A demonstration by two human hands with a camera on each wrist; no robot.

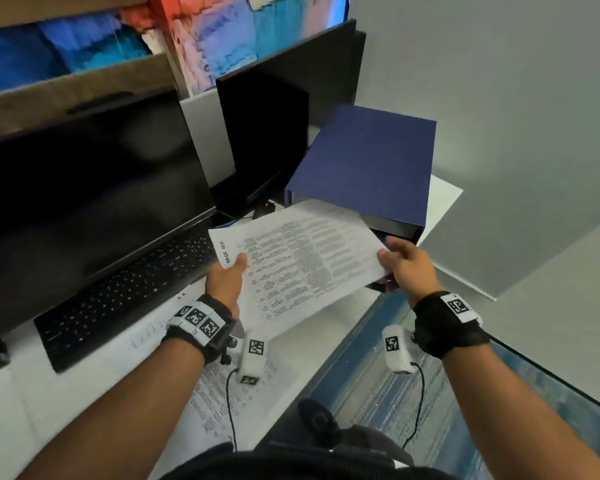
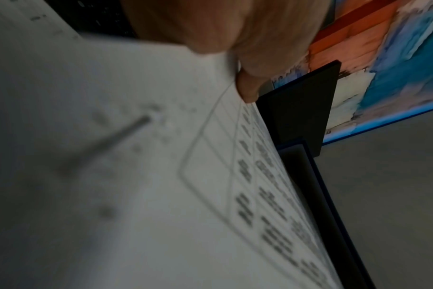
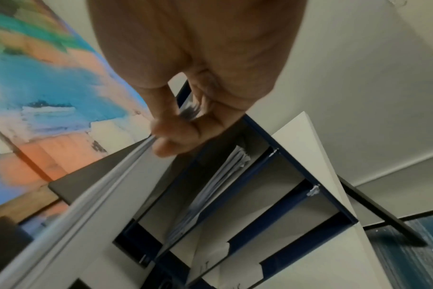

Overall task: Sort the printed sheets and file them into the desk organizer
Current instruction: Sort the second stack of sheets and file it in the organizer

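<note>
A stack of printed sheets (image 1: 302, 258) is pinched at opposite edges by the left hand (image 1: 224, 280) and the right hand (image 1: 411, 263), directly in front of the blue organizer (image 1: 368, 164). Filing is judged in hand; alignment with a slot is required next.

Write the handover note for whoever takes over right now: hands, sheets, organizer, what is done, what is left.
Left hand: pinches the left edge of the white printed sheets.
Right hand: grips their right corner.
The sheets are held in the air at the open front of the dark blue shelved desk organizer.
Done: one shelf already holds papers.
Left: slide this batch in; more printed sheets on the white desk remain.
</note>
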